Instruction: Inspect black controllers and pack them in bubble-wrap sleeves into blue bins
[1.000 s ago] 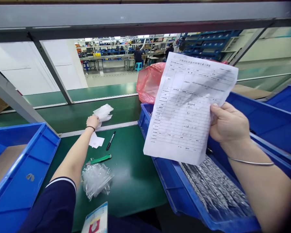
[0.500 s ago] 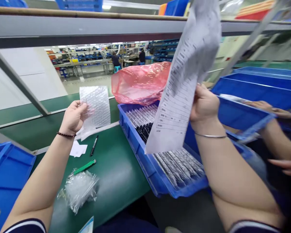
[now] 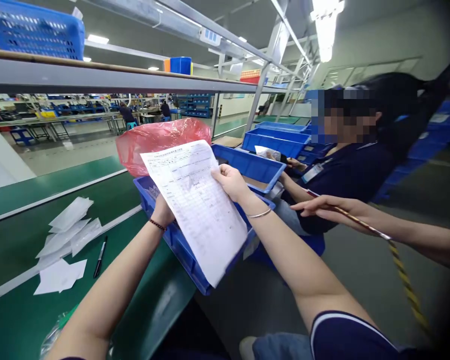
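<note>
The right hand (image 3: 230, 181) grasps the paper sheet (image 3: 197, 210) above the blue bin (image 3: 180, 250); the sheet's long axis slants, heading end toward the red bag (image 3: 165, 136) behind this bin. The left hand (image 3: 162, 211) is partly behind the sheet, its grip cannot be told. Clear packets (image 3: 152, 190) show inside the bin.

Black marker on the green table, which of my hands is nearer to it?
Left. Your left hand is to the right of the black marker, partly hidden behind the printed sheet; your right hand is farther right, holding the sheet's right edge.
</note>
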Tool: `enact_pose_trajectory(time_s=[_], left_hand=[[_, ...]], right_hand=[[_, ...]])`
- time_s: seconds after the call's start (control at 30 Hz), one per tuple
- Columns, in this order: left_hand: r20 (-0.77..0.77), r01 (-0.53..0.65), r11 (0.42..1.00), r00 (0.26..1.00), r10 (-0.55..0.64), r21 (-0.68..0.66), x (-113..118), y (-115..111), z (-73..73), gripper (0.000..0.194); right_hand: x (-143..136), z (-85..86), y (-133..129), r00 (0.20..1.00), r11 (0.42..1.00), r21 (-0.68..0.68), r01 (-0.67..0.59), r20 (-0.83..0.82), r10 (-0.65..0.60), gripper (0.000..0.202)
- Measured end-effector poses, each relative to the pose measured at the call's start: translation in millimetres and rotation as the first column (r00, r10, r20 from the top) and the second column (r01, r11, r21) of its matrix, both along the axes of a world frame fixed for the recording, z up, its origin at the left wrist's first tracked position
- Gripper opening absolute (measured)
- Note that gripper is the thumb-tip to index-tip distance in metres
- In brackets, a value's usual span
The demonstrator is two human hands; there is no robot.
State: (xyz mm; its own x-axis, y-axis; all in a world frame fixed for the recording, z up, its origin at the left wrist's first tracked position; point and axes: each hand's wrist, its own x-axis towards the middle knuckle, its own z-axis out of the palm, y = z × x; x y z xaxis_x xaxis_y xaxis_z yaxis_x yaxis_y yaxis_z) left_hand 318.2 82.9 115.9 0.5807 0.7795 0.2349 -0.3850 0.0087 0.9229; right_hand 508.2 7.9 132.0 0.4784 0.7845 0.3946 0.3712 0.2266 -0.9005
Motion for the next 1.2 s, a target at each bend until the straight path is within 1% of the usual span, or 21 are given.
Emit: enact_pose_trajectory(time_s=[0.07,0.13,0.23,0.3,0.33,0.4,0.47,0.5,0.57,0.63,0.7,0.77,0.8,0.83,0.9,0.93,1.0,1.07,1.1,1.13,1.2], left_hand=[[0.042,0.067,0.997,0.997,-0.065,-0.048,-6,2,-9.1,0.067],[0.037,0.038,0.996,0.999,-0.035,-0.083,-9,8,-20.8,0.061],[-0.004,-0.157,0.983,0.987,0.158,-0.096,-10,22,-36.1,0.048],[0.011,-0.255,0.961,0.966,0.257,-0.107,-14,34,-39.9,0.044],[0.021,-0.297,0.949,0.953,0.301,-0.109,-18,40,-39.4,0.043],[0.044,-0.362,0.928,0.929,0.367,-0.094,-26,52,-34.3,0.042],[0.081,-0.389,0.918,0.915,0.394,-0.071,-34,61,-26.2,0.042],[0.105,-0.391,0.918,0.913,0.395,-0.062,-36,64,-22.0,0.042],[0.145,-0.376,0.925,0.913,0.38,-0.056,-39,66,-14.3,0.042],[0.155,-0.366,0.929,0.916,0.37,-0.059,-41,65,-8.7,0.04],[0.147,-0.359,0.931,0.92,0.364,-0.058,-41,61,-5.3,0.039],[0.141,-0.341,0.938,0.927,0.347,-0.068,-40,57,-3.7,0.038],[0.136,-0.322,0.944,0.934,0.329,-0.077,-39,56,-3.4,0.038],[0.125,-0.296,0.951,0.944,0.305,-0.086,-37,54,-3.2,0.038],[0.091,-0.23,0.968,0.967,0.239,-0.101,-33,52,-3.1,0.039],[0.071,-0.197,0.975,0.976,0.205,-0.105,-31,51,-3.1,0.041],[0.035,-0.147,0.982,0.988,0.152,-0.117,-29,50,-3.1,0.044],[0.009,-0.124,0.983,0.992,0.127,-0.138,-32,50,-3.3,0.044],[-0.01,-0.124,0.981,0.992,0.124,-0.147,-36,50,-3.6,0.044],[-0.032,-0.13,0.98,0.991,0.127,-0.153,-41,51,-4.2,0.044],[-0.077,-0.162,0.976,0.985,0.152,-0.147,-51,52,-5.6,0.05]], right_hand=[[7,-2.2,1,0.946,0.972,0.028,0.232,0.225,-0.233,0.037],[14,-0.6,0,0.875,0.947,0.025,0.319,0.377,-0.305,0.033],[29,6.8,-8,0.787,0.935,0.063,0.349,0.522,-0.329,0.027],[44,10.5,-17,0.673,0.908,0.107,0.406,0.638,-0.376,0.018],[52,10.3,-22,0.615,0.901,0.07,0.428,0.708,-0.348,0.016],[66,3.6,-29,0.556,0.888,-0.115,0.445,0.813,-0.174,0.017],[75,-10.4,-34,0.565,0.844,-0.329,0.424,0.824,0.037,0.014],[77,-18.3,-36,0.577,0.821,-0.399,0.408,0.81,0.107,0.013],[78,-31.1,-37,0.593,0.794,-0.477,0.378,0.783,0.188,0.017],[76,-34.4,-38,0.593,0.797,-0.483,0.363,0.78,0.202,0.017],[72,-27.1,-38,0.582,0.823,-0.432,0.369,0.798,0.158,0.011],[64,-13.7,-35,0.6,0.871,-0.344,0.351,0.797,0.073,0.014],[58,-6.6,-32,0.647,0.907,-0.293,0.302,0.762,0.031,0.019],[52,-0.1,-28,0.719,0.946,-0.237,0.221,0.695,0.006,0.025],[38,9.2,-14,0.875,0.993,-0.117,-0.008,0.48,0.063,0.038],[31,11.6,-6,0.919,0.99,-0.062,-0.129,0.368,0.142,0.047],[20,11.6,11,0.925,0.947,0.02,-0.321,0.22,0.31,0.072],[13,5.9,27,0.906,0.903,0.106,-0.415,0.141,0.4,0.092],[12,1.6,32,0.903,0.891,0.15,-0.428,0.108,0.416,0.093],[11,-3.2,37,0.905,0.887,0.181,-0.426,0.076,0.419,0.088],[12,-12.7,41,0.918,0.896,0.207,-0.392,0.019,0.397,0.068]])
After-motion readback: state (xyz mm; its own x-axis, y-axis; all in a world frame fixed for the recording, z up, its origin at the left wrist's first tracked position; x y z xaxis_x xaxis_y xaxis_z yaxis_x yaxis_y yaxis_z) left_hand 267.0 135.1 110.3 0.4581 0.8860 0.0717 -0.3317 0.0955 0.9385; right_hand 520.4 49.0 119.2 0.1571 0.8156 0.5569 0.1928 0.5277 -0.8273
